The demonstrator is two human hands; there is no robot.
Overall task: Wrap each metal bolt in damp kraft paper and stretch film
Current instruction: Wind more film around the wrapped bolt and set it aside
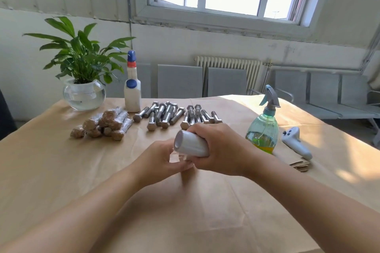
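Observation:
My right hand (218, 148) grips a white roll of stretch film (190, 144) above the middle of the table. Just under the roll, my left hand (160, 160) holds something with clear film (177, 158) stretched over it; the thing itself is hidden by my fingers. Several bare metal bolts (170, 114) lie in a loose row behind my hands. A pile of several bolts wrapped in brown paper and film (104, 124) lies to the left of them. A stack of cut kraft paper sheets (299, 163) sits at the right.
Kraft paper covers the table (61, 170). A green spray bottle (263, 129) stands right of my hands, a white controller (295, 141) beside it. At the back left are a potted plant in a glass bowl (84, 92) and a white bottle (132, 90).

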